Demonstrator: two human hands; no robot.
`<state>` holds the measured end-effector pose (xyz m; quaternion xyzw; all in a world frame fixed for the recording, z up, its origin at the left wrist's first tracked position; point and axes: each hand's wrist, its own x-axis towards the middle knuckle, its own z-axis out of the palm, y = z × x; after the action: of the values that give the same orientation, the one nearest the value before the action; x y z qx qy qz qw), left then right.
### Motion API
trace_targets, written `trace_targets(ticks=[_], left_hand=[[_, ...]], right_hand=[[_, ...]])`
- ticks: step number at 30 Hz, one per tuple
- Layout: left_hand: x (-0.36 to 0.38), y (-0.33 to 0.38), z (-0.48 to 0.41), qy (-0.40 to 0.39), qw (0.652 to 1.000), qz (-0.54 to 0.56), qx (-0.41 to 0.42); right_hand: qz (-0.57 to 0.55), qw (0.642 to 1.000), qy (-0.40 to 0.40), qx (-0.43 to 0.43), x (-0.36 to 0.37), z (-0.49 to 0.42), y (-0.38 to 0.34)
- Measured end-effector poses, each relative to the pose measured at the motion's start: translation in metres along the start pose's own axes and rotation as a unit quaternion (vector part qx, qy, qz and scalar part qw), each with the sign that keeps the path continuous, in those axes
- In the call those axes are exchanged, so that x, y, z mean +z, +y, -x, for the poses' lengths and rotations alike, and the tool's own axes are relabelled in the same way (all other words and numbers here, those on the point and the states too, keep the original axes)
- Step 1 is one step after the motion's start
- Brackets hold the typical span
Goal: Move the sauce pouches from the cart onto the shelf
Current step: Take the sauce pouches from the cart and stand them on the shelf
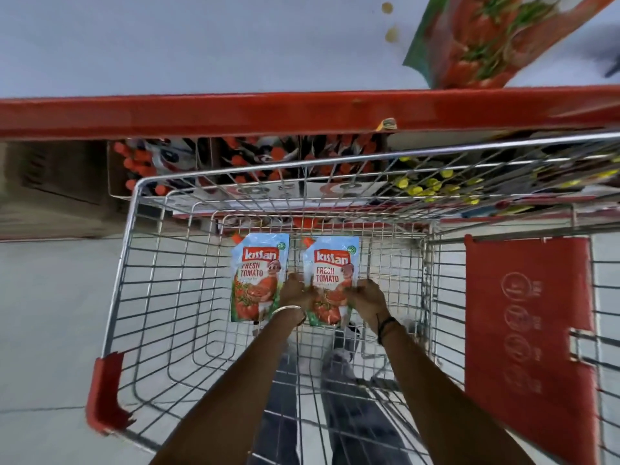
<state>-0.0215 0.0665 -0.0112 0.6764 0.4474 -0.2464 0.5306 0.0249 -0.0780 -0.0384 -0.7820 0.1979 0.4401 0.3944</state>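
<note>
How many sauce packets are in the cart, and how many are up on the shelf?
Kissan tomato sauce pouches in the cart: 2, the left pouch lying free and the right pouch gripped by the left hand and right hand.
Tomato sauce pouches on the shelf: 1, partly cut off.
Total: 3

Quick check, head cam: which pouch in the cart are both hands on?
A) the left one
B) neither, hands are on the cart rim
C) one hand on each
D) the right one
D: the left hand and right hand close on either side of the right pouch, while the left pouch lies beside it on the cart floor with no grip visible on it.
</note>
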Motion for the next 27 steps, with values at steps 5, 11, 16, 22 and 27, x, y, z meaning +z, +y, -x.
trace_targets(ticks=[5, 11, 16, 22, 27], left_hand=[[-0.017, 0.019, 0.044, -0.005, 0.996, 0.090, 0.018], [-0.054, 0.041, 0.098, 0.032, 0.998, 0.026, 0.056], [-0.084, 0.064, 0.154, 0.040, 0.981, 0.117, 0.147], [-0.122, 0.088, 0.200, 0.078, 0.956, 0.137, 0.245], [-0.155, 0.122, 0.225, 0.099, 0.927, 0.155, 0.326]], right_hand=[[-0.068, 0.994, -0.004, -0.081, -0.009, 0.055, -0.017], [-0.107, 0.988, -0.002, -0.110, -0.023, 0.116, -0.049], [-0.094, 0.978, 0.011, -0.187, -0.033, 0.166, -0.081], [-0.080, 0.959, 0.005, -0.272, -0.053, 0.230, -0.135], [-0.126, 0.930, -0.015, -0.344, -0.062, 0.281, -0.184]])
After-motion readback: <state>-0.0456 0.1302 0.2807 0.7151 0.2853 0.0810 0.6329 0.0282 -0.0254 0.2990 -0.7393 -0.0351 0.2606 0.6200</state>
